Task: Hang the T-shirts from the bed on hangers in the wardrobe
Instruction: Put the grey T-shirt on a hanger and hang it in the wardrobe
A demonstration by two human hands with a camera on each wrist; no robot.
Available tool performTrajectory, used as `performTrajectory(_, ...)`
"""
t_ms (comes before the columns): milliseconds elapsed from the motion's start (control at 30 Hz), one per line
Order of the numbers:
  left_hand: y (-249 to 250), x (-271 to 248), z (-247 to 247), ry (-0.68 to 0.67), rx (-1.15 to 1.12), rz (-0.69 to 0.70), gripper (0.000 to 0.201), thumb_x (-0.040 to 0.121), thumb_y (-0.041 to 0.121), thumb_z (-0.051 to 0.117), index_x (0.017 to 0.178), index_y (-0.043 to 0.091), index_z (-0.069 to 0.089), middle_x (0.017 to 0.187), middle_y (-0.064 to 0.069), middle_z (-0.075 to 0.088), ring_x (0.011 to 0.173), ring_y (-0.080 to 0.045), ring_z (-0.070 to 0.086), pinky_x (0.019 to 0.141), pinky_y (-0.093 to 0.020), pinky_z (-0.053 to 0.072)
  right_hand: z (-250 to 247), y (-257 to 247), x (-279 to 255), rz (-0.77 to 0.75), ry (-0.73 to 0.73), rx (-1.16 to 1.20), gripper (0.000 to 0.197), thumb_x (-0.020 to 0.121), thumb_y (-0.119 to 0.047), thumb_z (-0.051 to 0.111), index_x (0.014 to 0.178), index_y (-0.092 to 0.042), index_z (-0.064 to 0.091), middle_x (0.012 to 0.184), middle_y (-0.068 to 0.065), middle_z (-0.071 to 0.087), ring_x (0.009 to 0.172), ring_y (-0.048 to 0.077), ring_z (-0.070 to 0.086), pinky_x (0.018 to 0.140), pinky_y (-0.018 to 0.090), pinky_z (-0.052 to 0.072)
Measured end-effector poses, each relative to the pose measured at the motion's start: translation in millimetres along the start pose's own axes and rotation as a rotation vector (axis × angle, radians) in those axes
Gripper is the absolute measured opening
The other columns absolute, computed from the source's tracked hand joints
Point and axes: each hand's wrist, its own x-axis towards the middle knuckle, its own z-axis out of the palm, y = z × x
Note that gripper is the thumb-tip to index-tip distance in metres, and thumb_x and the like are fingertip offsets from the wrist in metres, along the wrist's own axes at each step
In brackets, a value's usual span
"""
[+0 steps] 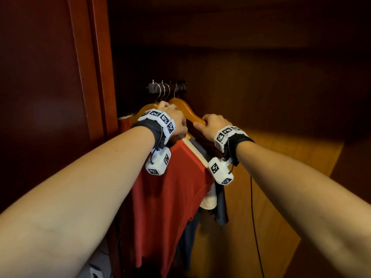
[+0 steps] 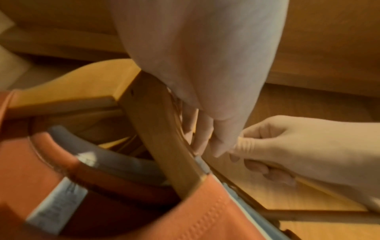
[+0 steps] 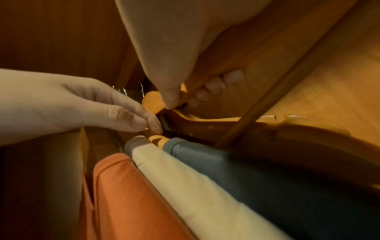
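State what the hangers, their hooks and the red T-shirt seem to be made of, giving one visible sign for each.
Hangers: apparently wood with a smooth, glossy finish; warm honey colour, faint grain.
Hooks: seemingly metal wire; thin, silvery, glinting.
Red T-shirt: soft knit fabric, perhaps cotton; it drapes matte, with stitched seams showing in the wrist views.

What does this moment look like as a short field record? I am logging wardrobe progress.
place: inside wooden wardrobe
rail: metal rail with several hanger hooks
hung shirts: red T-shirt, cream T-shirt, dark blue T-shirt
left hand: grips the hangers near their hooks
right hand: grips the arm of an empty wooden hanger
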Motion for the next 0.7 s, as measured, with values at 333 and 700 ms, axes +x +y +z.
performTrajectory(333, -1.2, -6.0, -8.7, 0.005, -0.076, -0.002, 0.035, 0.065, 0.064, 0.042, 0.076, 0.043, 0.069, 0.108, 0.009, 0.061, 0.125, -0.023, 0.041, 0.105, -0.049, 0.031, -29.8, 3.1, 4.1, 0.107, 0.118, 0.027, 0.056, 0.082, -0.079, 0.044, 0.093, -0.028, 0.063, 0.086, -0.001, 0.066, 0.082, 0.025, 0.064, 0.068, 0.034, 0.045)
performTrajectory(700, 44.1, -30.5, -25.0, 0.331, -0.541, -0.109, 0.031, 0.097, 0.041, 0.051, 0.115, 0.019, 0.063, 0.104, -0.004, 0.066, 0.1, -0.023, 0.054, 0.103, -0.039, 0.032, -61.9, 40.7, -55.9, 0.2, 0.215, -0.058, 0.061, 0.08, -0.084, 0.041, 0.089, -0.027, 0.061, 0.071, -0.006, 0.059, 0.071, 0.02, 0.061, 0.061, 0.031, 0.04)
